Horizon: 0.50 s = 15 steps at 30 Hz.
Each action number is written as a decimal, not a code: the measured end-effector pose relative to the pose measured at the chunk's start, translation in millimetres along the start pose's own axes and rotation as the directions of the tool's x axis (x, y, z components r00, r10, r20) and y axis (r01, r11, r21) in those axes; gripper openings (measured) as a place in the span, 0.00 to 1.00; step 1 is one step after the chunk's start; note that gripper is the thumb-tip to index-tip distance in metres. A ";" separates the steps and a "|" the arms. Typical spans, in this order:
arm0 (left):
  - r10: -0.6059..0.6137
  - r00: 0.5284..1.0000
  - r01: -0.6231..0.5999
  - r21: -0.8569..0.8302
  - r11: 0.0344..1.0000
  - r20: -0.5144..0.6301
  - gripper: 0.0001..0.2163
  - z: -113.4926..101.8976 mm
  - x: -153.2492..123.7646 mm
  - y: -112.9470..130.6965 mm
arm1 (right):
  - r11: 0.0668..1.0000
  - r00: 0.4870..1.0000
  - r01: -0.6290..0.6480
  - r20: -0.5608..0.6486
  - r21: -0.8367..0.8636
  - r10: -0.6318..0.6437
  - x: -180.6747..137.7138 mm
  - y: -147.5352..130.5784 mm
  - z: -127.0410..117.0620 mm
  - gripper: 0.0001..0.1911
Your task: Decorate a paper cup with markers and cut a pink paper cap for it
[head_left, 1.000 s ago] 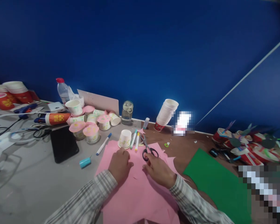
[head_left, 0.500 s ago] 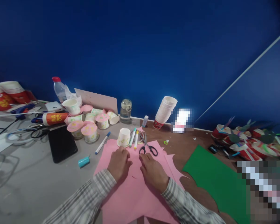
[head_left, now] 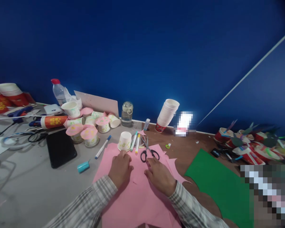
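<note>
Pink paper (head_left: 137,202) lies in front of me, its right side cut into curves. My left hand (head_left: 120,167) rests palm down on it, fingers loosely bent and holding nothing. Just beyond those fingertips an upside-down paper cup (head_left: 124,141) with a leaf print stands at the paper's far edge. My right hand (head_left: 161,176) also lies on the paper, open, its fingertips beside the handles of the scissors (head_left: 150,154). A green-capped marker (head_left: 134,141) and a yellow marker (head_left: 137,144) lie between cup and scissors.
Left are a blue marker (head_left: 103,147), a teal cylinder (head_left: 83,166), a black phone (head_left: 61,149) and several cups with pink tops (head_left: 89,133). Behind stand a water bottle (head_left: 127,114) and a leaning cup stack (head_left: 166,114). Green paper (head_left: 220,186) and decorated cups (head_left: 249,148) are right.
My right hand has shifted slightly right and down, away from the scissors' handles. The left hand stays about where it was on the paper; the view has moved a little.
</note>
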<state>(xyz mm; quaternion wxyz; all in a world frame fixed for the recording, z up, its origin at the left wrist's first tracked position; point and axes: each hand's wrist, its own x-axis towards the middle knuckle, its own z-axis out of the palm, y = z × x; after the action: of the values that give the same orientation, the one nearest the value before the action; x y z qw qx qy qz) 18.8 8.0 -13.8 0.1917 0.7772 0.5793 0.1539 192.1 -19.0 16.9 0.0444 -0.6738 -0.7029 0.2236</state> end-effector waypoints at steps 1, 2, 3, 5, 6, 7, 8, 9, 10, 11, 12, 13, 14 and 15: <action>0.012 1.000 -0.012 -0.005 1.000 -0.001 0.05 0.6 -0.5 0.2 | 1.000 1.000 0.004 -0.004 0.012 -0.004 -0.3 -1.0 1.5 0.14; 0.029 1.000 -0.029 -0.013 0.999 -0.002 0.04 1.1 -1.0 0.4 | 0.999 1.000 0.015 -0.013 0.029 -0.014 -0.5 -1.6 3.6 0.15; 0.047 0.999 -0.047 -0.027 0.999 -0.009 0.03 1.3 -1.4 0.5 | 0.998 0.999 0.031 -0.029 0.056 -0.029 -0.5 -1.7 5.9 0.17; 0.068 0.997 -0.072 -0.084 0.994 -0.047 0.02 0.6 -1.4 0.3 | 0.988 0.995 0.067 -0.077 0.142 -0.057 0.3 -0.4 9.6 0.22; 0.064 0.995 -0.074 -0.136 0.988 -0.075 0.02 -0.5 -1.1 -0.1 | 0.977 0.992 0.083 -0.109 0.194 -0.063 1.1 0.7 10.4 0.23; 0.054 0.994 -0.073 -0.204 0.976 -0.097 0.02 -2.3 -0.6 -0.7 | 0.964 0.988 0.095 -0.143 0.249 -0.061 2.0 1.8 10.3 0.24; 0.040 0.993 -0.070 -0.280 0.957 -0.110 0.02 -4.6 0.1 -1.5 | 0.947 0.984 0.099 -0.173 0.305 -0.047 3.0 2.7 9.3 0.24; 0.025 0.993 -0.066 -0.356 0.932 -0.117 0.02 -7.4 1.0 -2.5 | 0.927 0.980 0.095 -0.197 0.362 -0.024 4.1 3.3 7.5 0.23; 0.014 0.993 -0.064 -0.427 0.902 -0.119 0.01 -10.5 1.9 -3.5 | 0.905 0.978 0.082 -0.207 0.417 0.006 5.2 3.4 5.3 0.22; 0.004 0.992 -0.066 -0.493 0.867 -0.127 0.02 -13.6 2.8 -4.5 | 0.879 0.979 0.066 -0.202 0.473 0.035 6.3 3.1 3.1 0.20; -0.009 0.990 -0.073 -0.555 0.829 -0.143 0.03 -16.7 3.7 -5.3 | 0.846 0.981 0.050 -0.186 0.531 0.060 7.4 2.3 1.2 0.19; -0.026 0.986 -0.082 -0.613 0.786 -0.166 0.07 -19.3 4.5 -5.8 | 0.807 0.985 0.031 -0.156 0.590 0.077 8.3 1.3 -0.2 0.18; -0.046 0.980 -0.095 -0.667 0.739 -0.191 0.10 -21.5 5.1 -5.8 | 0.760 0.990 0.012 -0.117 0.649 0.084 9.1 0.1 -0.9 0.16; -0.064 0.975 -0.109 -0.712 0.694 -0.212 0.14 -23.1 5.5 -5.4 | 0.709 0.995 -0.008 -0.068 0.705 0.079 9.6 -1.2 -0.7 0.14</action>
<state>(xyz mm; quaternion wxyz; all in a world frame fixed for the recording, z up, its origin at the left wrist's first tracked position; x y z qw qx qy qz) 5.2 17.4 4.0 0.4131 0.6250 0.4808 0.4555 190.4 -9.5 15.7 0.3248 -0.6320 -0.5459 0.4439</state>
